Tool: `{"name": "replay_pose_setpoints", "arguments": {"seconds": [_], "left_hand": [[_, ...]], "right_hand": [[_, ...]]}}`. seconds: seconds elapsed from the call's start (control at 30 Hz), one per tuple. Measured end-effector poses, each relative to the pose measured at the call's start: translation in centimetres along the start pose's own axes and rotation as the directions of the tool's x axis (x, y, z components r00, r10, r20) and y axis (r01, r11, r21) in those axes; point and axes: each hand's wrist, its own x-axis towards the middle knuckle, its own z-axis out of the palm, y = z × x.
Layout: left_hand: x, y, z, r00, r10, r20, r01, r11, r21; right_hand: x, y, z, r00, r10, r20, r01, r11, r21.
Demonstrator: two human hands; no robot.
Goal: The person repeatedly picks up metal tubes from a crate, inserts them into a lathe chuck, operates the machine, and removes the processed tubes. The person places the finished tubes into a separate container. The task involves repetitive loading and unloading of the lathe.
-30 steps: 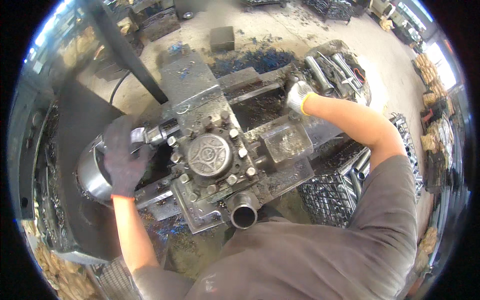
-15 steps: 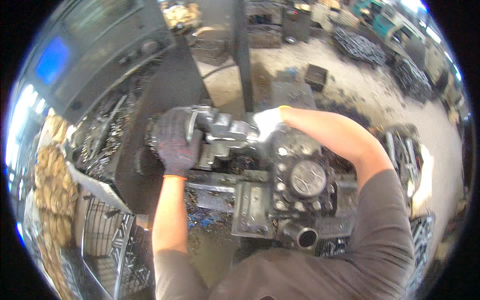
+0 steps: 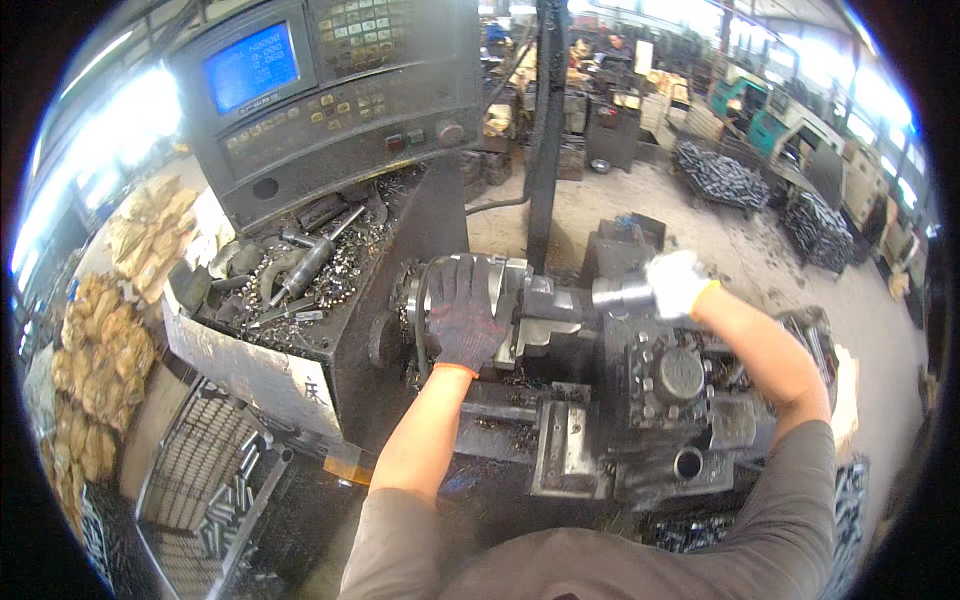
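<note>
My left hand (image 3: 466,312), in a dark knitted glove with an orange cuff, lies flat on the lathe chuck (image 3: 512,285), fingers stretched out and pointing away from me. In a white glove with a yellow cuff, my right hand (image 3: 682,284) is closed around the right end of a shiny metal cylinder (image 3: 620,295). That cylinder lies roughly level, to the right of the chuck jaws; whether its left end touches anything is unclear. The glove's fingertips are blurred. Below my right hand stands the bolted tool post (image 3: 668,375), with a round hollow holder (image 3: 688,462) nearer to me.
A control panel (image 3: 350,110) with a blue screen rises at far left. Below it, a tray (image 3: 300,338) holds chips and tools. A mesh basket (image 3: 190,455) with metal pieces and brown sacks (image 3: 110,325) stand left. A dark post (image 3: 547,130) rises beyond the lathe.
My right hand has moved right, away from the chuck, and the metal cylinder now shows in it. My left hand stays at the chuck. The view has tilted up, showing more of the panel.
</note>
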Motion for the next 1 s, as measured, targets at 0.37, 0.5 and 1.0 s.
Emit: {"name": "replay_pose_setpoints", "arguments": {"seconds": [0.37, 0.5, 1.0], "left_hand": [[-17.7, 9.7, -7.7, 0.481, 0.248, 0.841, 0.776, -0.567, -0.277], [-21.7, 11.1, -4.0, 0.403, 0.179, 0.898, 0.816, -0.514, -0.264], [-24.4, 13.4, -0.8, 0.389, 0.036, 0.921, 0.893, -0.262, -0.367]], "right_hand": [[-19.8, -24.8, 2.8, 0.980, -0.197, 0.009, -0.173, -0.837, 0.519], [-21.3, -30.6, 11.0, 0.864, -0.343, 0.368, -0.469, -0.813, 0.344], [-63.3, -23.8, 17.5, 0.061, 0.434, 0.899, -0.851, -0.448, 0.274]]}}
